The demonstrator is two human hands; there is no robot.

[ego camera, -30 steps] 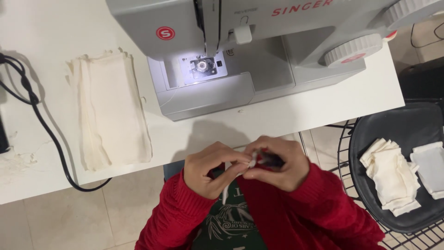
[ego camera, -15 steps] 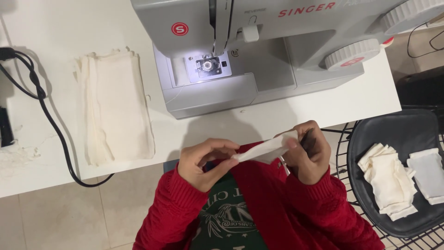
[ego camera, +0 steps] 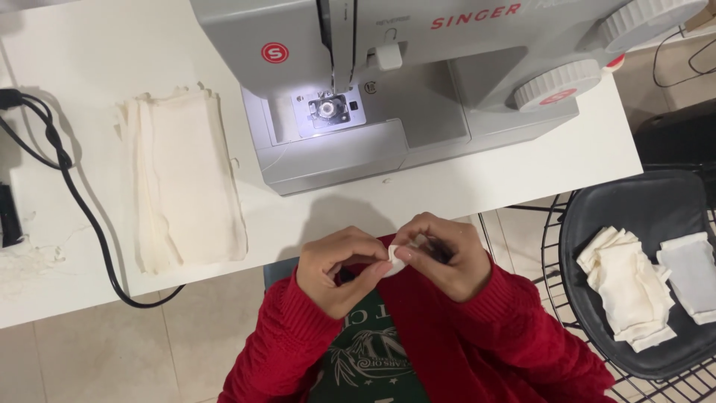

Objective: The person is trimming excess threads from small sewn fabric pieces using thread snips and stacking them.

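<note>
Head view: fabric scrap (ego camera: pixel 391 263), small and white, sits pinched between both hands, left hand (ego camera: pixel 341 270) gripping its left edge, right hand (ego camera: pixel 441 256) its right; both equally near, held above the lap, just short of the desk (ego camera: pixel 477 183) edge.

both hands pinch small white cloth piece (ego camera: pixel 391 263) at chest: left hand (ego camera: pixel 339 269), right hand (ego camera: pixel 440 254), fingertips touching. sewing machine (ego camera: pixel 403 97) on white surface (ego camera: pixel 522 172); cream fabric stack (ego camera: pixel 183 179) to its left.
</note>
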